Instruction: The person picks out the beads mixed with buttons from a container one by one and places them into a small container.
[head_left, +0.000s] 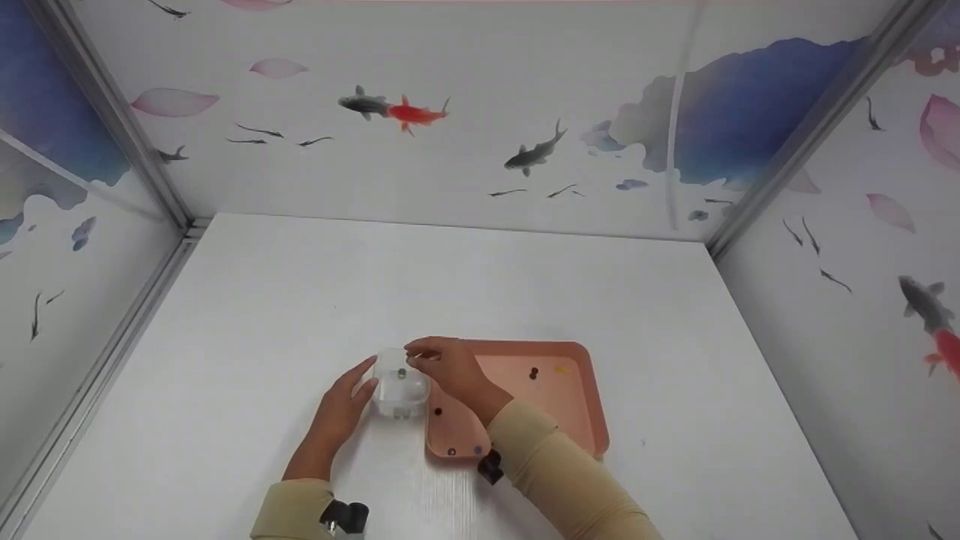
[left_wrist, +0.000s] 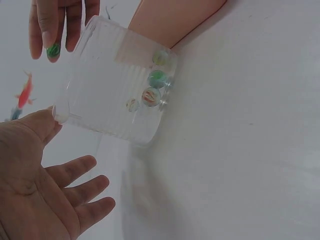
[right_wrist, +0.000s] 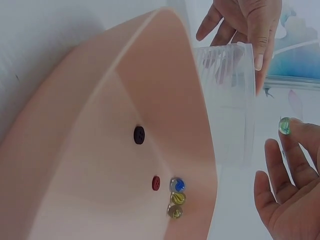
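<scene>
A clear plastic container (head_left: 401,394) stands on the table, left of the pink tray (head_left: 517,347). Several glass marbles, one of them a green marble (left_wrist: 157,78), lie at its bottom. My left hand (head_left: 339,409) is at the container's left side, its thumb touching the rim and the other visible fingers (left_wrist: 90,190) stretched out. Above the container, my right hand (head_left: 454,367) pinches a green glass marble (right_wrist: 284,125) between its fingertips. Inside the tray, a black button (right_wrist: 139,135), a red button (right_wrist: 156,183) and a blue marble (right_wrist: 177,185) show, with two yellowish marbles (right_wrist: 177,198) beside them.
Dark buttons (head_left: 533,373) and a yellow piece (head_left: 561,369) lie in the tray's far part. White table surface (head_left: 450,277) stretches behind the tray. Printed panels with fish (head_left: 416,114) enclose the table at the back and both sides.
</scene>
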